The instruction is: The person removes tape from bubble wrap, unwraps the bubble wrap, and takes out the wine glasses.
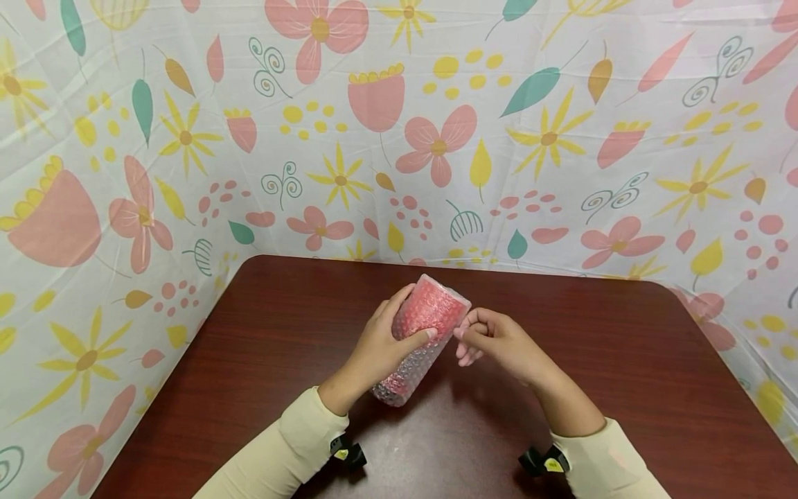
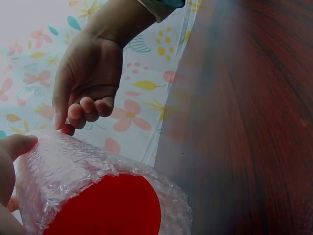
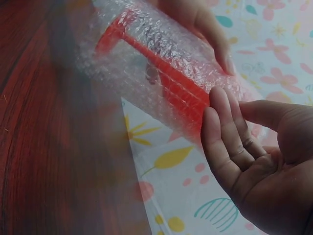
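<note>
A roll-shaped bundle of bubble wrap (image 1: 419, 357) leans over the table, with something red showing through its clear layers. My left hand (image 1: 382, 344) grips it round the side, thumb across the front. At the upper right edge of the bundle is my right hand (image 1: 503, 344), thumb and forefinger pinching the wrap's edge while the other fingers curl loosely. A flat, round red end (image 2: 112, 208) fills the near opening of the wrap in the left wrist view. Through the plastic in the right wrist view, a red strip (image 3: 164, 68) runs lengthwise; the rest of the contents is blurred by the bubbles.
The dark reddish-brown wooden table (image 1: 268, 333) has rounded far corners. A floral-print sheet (image 1: 399, 138) hangs behind it and along both sides. Black wrist straps (image 1: 349, 454) sit on both cream sleeves (image 1: 614, 464), low over the table.
</note>
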`<action>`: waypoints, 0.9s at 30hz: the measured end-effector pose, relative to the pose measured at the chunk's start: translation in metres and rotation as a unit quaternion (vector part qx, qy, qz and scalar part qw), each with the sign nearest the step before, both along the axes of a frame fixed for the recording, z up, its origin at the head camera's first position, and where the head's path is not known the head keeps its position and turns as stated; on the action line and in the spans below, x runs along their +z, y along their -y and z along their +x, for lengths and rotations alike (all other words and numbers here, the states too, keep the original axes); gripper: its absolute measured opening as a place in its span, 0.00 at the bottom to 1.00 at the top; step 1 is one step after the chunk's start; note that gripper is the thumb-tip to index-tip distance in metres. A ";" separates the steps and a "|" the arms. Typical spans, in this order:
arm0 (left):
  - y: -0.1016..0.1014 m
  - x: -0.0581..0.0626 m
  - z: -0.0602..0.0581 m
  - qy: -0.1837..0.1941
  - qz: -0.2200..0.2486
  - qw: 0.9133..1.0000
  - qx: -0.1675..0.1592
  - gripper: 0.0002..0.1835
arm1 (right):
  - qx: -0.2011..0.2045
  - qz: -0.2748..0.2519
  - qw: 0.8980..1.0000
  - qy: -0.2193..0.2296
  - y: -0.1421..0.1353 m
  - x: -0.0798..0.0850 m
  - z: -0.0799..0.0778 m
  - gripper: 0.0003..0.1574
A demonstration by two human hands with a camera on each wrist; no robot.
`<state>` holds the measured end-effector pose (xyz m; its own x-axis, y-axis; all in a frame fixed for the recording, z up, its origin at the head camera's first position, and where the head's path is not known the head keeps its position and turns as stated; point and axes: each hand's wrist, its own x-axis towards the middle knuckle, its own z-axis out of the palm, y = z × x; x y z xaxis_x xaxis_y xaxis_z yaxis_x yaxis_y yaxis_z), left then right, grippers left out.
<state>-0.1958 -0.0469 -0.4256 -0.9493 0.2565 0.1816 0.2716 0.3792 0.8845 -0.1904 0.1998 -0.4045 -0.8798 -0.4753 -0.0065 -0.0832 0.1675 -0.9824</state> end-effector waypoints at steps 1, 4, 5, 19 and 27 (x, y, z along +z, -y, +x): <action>0.000 0.000 0.000 0.000 0.001 1.000 -0.001 0.43 | -0.001 0.000 1.000 -0.001 0.000 0.000 0.000 0.16; 0.000 -0.001 0.000 -0.002 0.003 1.000 -0.003 0.43 | 0.001 -0.002 1.000 -0.003 0.001 0.000 0.001 0.15; 0.000 -0.002 -0.001 -0.003 0.003 1.000 -0.004 0.43 | 0.003 -0.004 1.000 -0.003 0.001 0.000 0.001 0.16; 0.000 0.001 0.001 -0.007 -0.021 1.000 -0.010 0.43 | 0.015 0.007 1.000 -0.008 0.002 -0.002 0.000 0.18; -0.001 0.000 0.001 -0.015 -0.010 1.000 -0.006 0.42 | 0.016 0.010 1.000 -0.006 0.002 -0.001 0.000 0.15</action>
<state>-0.1947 -0.0463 -0.4255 -0.9403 0.2713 0.2054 0.3030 0.3932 0.8681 -0.1902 0.1976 -0.4057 -0.8639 -0.5037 -0.0054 -0.1013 0.1841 -0.9777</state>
